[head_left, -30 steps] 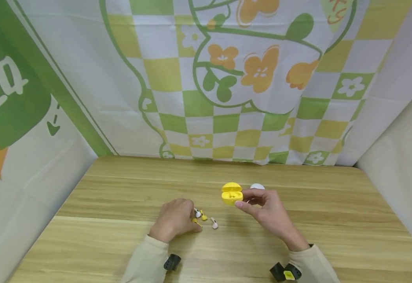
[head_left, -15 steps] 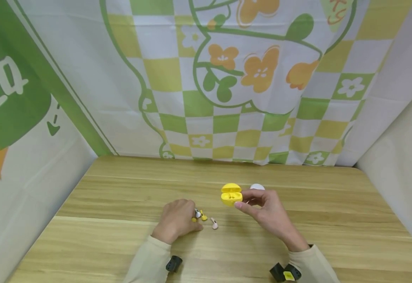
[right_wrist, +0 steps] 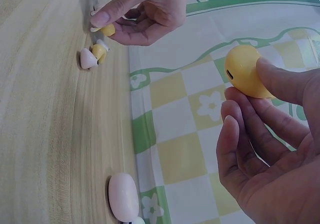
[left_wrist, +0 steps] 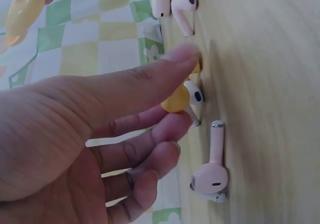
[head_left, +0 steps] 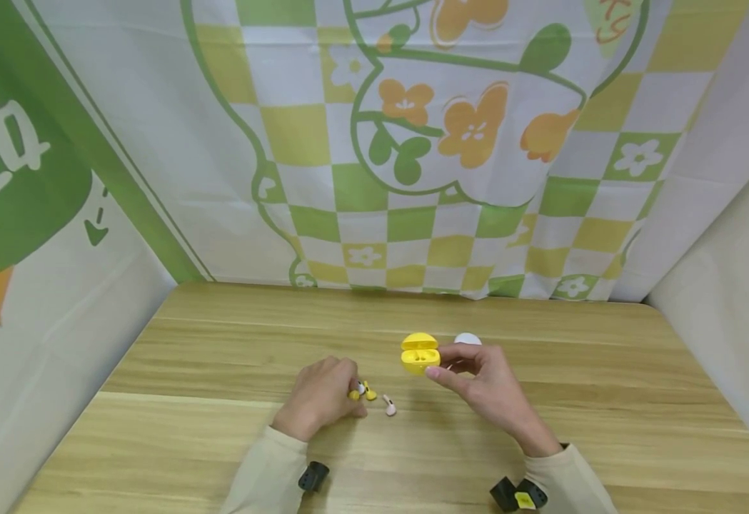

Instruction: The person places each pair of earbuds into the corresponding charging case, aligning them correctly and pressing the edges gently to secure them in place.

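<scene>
My left hand [head_left: 323, 400] is low over the table and pinches a yellow earbud [left_wrist: 175, 101] between thumb and fingers. Just beyond the fingertips lie a white earbud [head_left: 360, 388] and another yellow earbud [head_left: 370, 391]. A pink earbud [head_left: 390, 406] rests a little to their right. Raised above the table, my right hand [head_left: 486, 382] grips a yellow earbud case [head_left: 420, 359] by its side, thumb in front. The case's lid is up, showing the slots inside. From the right wrist view only the case's rounded outside shows.
A white rounded object [head_left: 468, 338] stands behind my right hand, partly hidden. In the right wrist view a pink rounded case [right_wrist: 123, 196] sits on the wooden table [head_left: 220, 343]. A patterned cloth [head_left: 413, 235] hangs along the table's back edge.
The yellow earbud in my left hand has turned: its stem pointed out to the right before, and now only its rounded end shows in the head view. My right hand and the case barely moved.
</scene>
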The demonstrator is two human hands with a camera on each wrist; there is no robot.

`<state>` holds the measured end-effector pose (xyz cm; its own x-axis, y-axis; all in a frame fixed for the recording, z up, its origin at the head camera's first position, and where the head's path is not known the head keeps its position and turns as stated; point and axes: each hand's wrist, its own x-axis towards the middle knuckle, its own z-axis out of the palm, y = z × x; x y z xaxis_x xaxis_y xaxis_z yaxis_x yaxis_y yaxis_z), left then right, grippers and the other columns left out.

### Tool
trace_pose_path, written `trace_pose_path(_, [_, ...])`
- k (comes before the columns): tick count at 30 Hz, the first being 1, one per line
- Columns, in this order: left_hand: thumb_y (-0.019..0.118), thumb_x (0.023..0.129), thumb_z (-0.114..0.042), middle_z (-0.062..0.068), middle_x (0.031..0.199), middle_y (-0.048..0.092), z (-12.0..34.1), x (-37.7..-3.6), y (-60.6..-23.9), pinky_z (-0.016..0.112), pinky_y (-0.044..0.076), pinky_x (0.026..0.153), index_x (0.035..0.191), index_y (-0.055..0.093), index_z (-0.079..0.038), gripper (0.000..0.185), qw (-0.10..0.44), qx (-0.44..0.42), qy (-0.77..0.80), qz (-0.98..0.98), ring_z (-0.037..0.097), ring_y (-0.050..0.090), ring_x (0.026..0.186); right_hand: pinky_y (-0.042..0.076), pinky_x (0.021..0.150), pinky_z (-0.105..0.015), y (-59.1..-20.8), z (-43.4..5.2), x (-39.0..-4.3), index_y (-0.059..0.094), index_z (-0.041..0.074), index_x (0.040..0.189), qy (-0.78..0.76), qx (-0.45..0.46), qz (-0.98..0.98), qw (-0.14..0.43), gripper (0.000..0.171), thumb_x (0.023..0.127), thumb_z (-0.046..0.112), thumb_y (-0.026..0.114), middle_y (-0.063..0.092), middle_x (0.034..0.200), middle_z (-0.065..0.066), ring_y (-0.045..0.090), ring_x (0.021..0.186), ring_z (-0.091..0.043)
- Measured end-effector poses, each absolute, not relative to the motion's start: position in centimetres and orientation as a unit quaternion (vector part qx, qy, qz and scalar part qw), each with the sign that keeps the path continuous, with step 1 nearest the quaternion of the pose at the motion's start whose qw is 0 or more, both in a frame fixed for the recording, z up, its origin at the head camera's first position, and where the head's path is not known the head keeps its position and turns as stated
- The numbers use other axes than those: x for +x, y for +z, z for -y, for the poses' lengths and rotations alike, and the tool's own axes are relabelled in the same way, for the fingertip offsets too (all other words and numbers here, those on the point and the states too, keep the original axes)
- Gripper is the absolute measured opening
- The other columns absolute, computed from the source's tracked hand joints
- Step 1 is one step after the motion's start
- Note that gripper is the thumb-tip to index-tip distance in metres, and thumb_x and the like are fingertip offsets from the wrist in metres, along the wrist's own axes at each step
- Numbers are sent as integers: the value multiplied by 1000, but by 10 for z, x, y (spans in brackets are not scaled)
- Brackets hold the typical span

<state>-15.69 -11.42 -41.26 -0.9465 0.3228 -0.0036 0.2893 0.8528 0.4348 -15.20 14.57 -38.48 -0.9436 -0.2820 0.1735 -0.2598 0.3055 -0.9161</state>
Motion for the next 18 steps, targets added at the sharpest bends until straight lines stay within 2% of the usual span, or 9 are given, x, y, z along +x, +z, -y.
trace_pose_path(9, [92,74,-18,-6,76,59,119,-159,-400,32,47,66,83,68,-12,26,34,175,287,-941,12,53,70,56,69,-27,-384,-145,-152,76,2,106,-563,-175,-807,10,22,88,11,81,74,100,-8,69,85,-20])
trace_pose_path(18, [87,80,-18,-8,82,63,119,-154,-382,29,51,67,87,69,-13,20,33,210,308,-928,9,57,74,57,71,-27,-387,-146,-152,77,1,105,-562,-177,-808,8,21,87,10,81,74,99,-8,69,84,-20])
